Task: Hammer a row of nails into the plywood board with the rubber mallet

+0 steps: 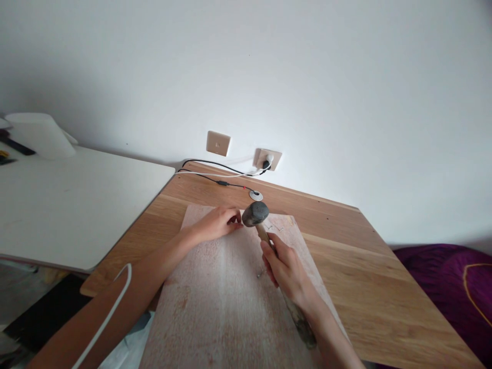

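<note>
My right hand is wrapped round the wooden handle of a hammer, whose dark, rounded head is raised over the far part of a pale, worn wooden board. Close to the left of that head, my left hand rests at the board's far end with thumb and fingers drawn together in a pinch. Whatever sits between those fingertips is too small or hidden to make out. Thin metal nails lie on the board behind the hammer, and another nail lies nearer me, left of my right hand.
Under the board is a wooden table against a white wall. Cables run along its back to a wall socket. A white table adjoins on the left, bearing a white roll. Purple fabric lies at right.
</note>
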`<state>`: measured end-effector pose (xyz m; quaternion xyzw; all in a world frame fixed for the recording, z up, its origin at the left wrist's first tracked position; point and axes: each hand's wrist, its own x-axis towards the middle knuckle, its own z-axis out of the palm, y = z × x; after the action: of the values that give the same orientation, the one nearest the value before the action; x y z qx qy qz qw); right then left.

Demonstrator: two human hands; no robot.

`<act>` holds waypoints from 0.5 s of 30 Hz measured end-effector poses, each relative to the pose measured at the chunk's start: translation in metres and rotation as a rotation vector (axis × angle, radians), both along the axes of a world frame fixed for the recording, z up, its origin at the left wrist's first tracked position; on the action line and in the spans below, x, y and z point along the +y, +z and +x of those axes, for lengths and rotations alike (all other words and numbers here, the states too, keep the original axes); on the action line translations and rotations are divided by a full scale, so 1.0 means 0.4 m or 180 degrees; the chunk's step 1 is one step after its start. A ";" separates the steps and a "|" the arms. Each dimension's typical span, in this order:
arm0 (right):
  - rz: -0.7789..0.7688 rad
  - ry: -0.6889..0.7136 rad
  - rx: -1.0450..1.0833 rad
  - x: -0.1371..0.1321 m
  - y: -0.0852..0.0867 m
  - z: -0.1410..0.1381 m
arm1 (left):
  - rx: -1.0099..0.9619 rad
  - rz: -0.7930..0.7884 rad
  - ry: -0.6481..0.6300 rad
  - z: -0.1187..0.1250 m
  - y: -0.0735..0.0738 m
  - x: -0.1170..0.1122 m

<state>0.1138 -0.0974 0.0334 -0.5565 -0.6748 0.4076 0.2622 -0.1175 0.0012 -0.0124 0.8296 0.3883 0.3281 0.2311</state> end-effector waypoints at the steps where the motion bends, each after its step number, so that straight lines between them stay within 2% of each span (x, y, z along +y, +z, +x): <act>1: -0.0006 -0.0022 0.0009 0.000 0.001 0.002 | -0.0012 0.0045 -0.0005 0.001 -0.001 0.001; 5: 0.0031 0.0028 -0.0055 0.000 0.002 0.008 | 0.0039 0.0160 -0.0039 0.003 -0.003 0.003; 11: 0.0006 0.0058 -0.0065 0.001 0.001 0.001 | 0.0099 0.0052 -0.0118 0.004 -0.004 0.005; 15: 0.0015 0.0027 -0.0048 0.001 0.006 -0.008 | 0.0141 0.0015 -0.0013 0.002 0.001 -0.003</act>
<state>0.1106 -0.0968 0.0358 -0.5561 -0.6801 0.4029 0.2566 -0.1169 0.0001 -0.0122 0.8380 0.3909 0.3100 0.2211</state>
